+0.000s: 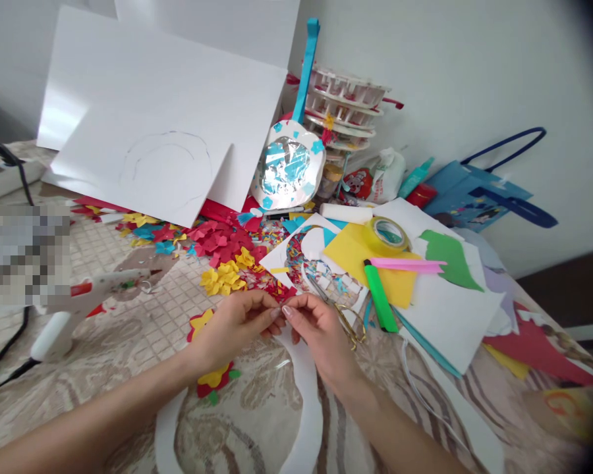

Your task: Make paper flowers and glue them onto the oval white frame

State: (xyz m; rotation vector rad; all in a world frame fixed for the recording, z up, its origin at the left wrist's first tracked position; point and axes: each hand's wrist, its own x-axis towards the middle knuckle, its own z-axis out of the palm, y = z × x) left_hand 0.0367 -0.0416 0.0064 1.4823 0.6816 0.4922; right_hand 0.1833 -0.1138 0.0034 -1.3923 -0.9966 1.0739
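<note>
My left hand [242, 322] and my right hand [321, 336] meet with their fingertips pinched together. What they pinch is too small to make out; a bit of red shows just past the fingertips. Below them lies a wavy white paper ring [306, 408], partly covered by my hands and left forearm. Red and yellow paper flowers [215, 376] with green leaves sit on the ring's left side, half hidden by my left wrist. Gold-handled scissors [352, 324] lie just right of my right hand. Small yellow paper flowers [225, 275] and red paper flowers [222, 240] are heaped beyond my hands.
A white glue gun [89, 296] with a black cord lies at left. At right are a yellow tape roll [388, 236], a green marker [380, 296] and coloured paper sheets. Behind stand white boards [163, 99], a round paper ornament [289, 164], a tiered rack [346, 105] and a blue bag [474, 194].
</note>
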